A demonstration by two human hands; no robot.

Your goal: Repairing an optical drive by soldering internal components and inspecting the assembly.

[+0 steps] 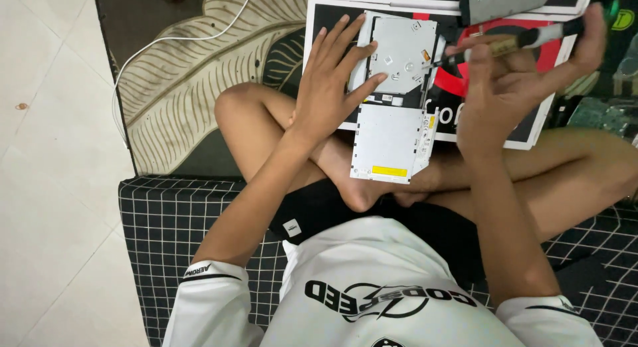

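Observation:
A silver optical disc drive lies on a black, white and red box in front of my crossed legs. Its detached metal cover plate with a yellow sticker rests against my foot. My left hand lies flat with spread fingers on the drive's left edge, pressing it down. My right hand grips a screwdriver with a black and grey handle. The screwdriver's tip touches the drive's right side.
I sit cross-legged on a black grid-patterned mat. A leaf-patterned rug lies ahead with a white cable across it. White tiles are at the left. A green circuit board lies at the right.

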